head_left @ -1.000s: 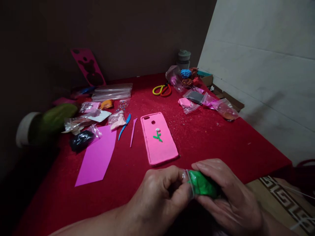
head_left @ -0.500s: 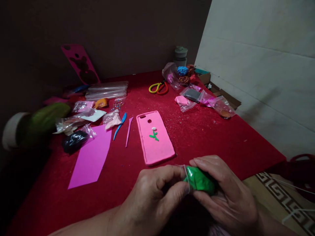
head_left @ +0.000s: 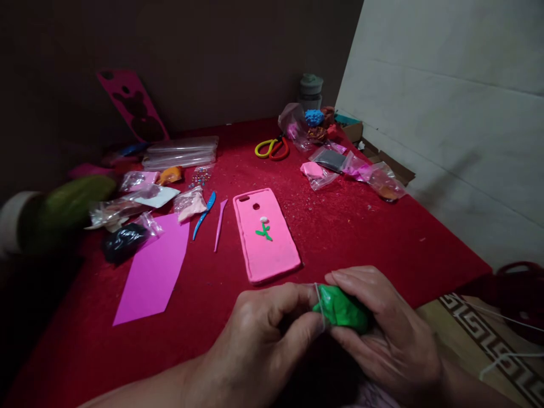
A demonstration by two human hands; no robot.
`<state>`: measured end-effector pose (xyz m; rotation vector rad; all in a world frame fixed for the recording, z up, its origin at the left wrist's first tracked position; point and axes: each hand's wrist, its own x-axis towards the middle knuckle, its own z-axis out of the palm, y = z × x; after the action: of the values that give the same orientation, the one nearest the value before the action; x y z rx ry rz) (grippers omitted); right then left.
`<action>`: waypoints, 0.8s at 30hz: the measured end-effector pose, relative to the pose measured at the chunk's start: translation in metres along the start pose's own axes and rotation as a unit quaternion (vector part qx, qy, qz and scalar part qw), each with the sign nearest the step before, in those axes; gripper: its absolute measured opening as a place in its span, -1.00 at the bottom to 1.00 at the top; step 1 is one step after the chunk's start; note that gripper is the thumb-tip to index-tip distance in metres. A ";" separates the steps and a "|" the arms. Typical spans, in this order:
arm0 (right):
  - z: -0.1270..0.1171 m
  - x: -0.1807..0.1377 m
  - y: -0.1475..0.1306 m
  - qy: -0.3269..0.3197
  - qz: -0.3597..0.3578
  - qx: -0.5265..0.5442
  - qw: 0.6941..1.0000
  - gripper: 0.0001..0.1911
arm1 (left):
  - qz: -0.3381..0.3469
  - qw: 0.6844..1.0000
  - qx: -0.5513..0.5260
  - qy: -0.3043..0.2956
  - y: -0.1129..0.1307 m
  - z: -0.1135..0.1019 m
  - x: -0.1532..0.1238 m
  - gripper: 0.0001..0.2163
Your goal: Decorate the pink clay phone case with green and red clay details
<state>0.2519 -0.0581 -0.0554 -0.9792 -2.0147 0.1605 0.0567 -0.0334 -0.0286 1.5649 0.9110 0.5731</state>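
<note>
A clear plastic bag of green modelling clay point(head_left: 343, 309) is held between both hands at the table's near edge. My left hand point(head_left: 272, 331) pinches the bag's edge between thumb and fingers. My right hand point(head_left: 389, 328) is wrapped round the clay-filled part from the other side. Just beyond them lies a pink phone case point(head_left: 272, 249), flat on the table. On it is a small flower with a green stem point(head_left: 264, 232) and a white top. Left of the case are a pink modelling tool point(head_left: 220, 225) and a blue modelling knife point(head_left: 204, 215).
A red cloth point(head_left: 361, 238) covers the table. At left lie a magenta sheet point(head_left: 155, 277), a black clay bag point(head_left: 123, 242) and several other bags. Yellow-and-red-handled scissors point(head_left: 272, 148) lie farther back. A bottle point(head_left: 311, 90) stands by the wall; a pink bear-patterned case point(head_left: 134, 105) leans at back left.
The view has shifted slightly, so the table things sit a little farther left. Both hands keep hold of the green clay bag, with barely any movement.
</note>
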 end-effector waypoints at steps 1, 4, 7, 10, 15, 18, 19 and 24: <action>0.000 0.000 0.000 0.001 -0.003 -0.003 1.000 -0.57 | 0.003 1.000 0.004 0.003 0.000 0.000 0.000 -0.83; 0.000 0.001 0.000 0.002 -0.003 -0.009 1.000 -0.60 | 0.012 1.000 0.020 0.011 -0.001 0.000 0.000 -0.85; 0.001 0.000 -0.001 0.008 0.002 -0.014 1.000 -0.61 | 0.008 1.000 0.025 0.013 -0.003 0.000 0.000 -0.85; 0.001 0.000 -0.001 0.012 0.004 -0.018 1.000 -0.60 | 0.005 1.000 0.008 0.004 -0.002 0.000 0.000 -0.85; -0.001 0.002 -0.002 0.018 0.000 -0.031 0.999 -0.62 | -0.002 1.000 0.009 0.000 0.001 -0.001 0.000 -0.83; -0.001 0.003 -0.002 0.021 -0.001 -0.036 0.999 -0.61 | -0.004 1.000 0.018 0.002 0.002 0.000 0.000 -0.84; -0.001 0.003 -0.002 0.022 0.000 -0.035 0.999 -0.61 | -0.002 1.000 0.019 0.003 0.001 0.000 0.000 -0.84; 0.000 0.001 -0.003 0.021 0.005 -0.040 0.999 -0.62 | 0.005 1.000 0.016 0.012 -0.001 0.001 -0.001 -0.85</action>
<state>0.2496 -0.0589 -0.0535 -1.0342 -1.9912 0.0638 0.0565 -0.0346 -0.0298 1.5944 0.9345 0.5873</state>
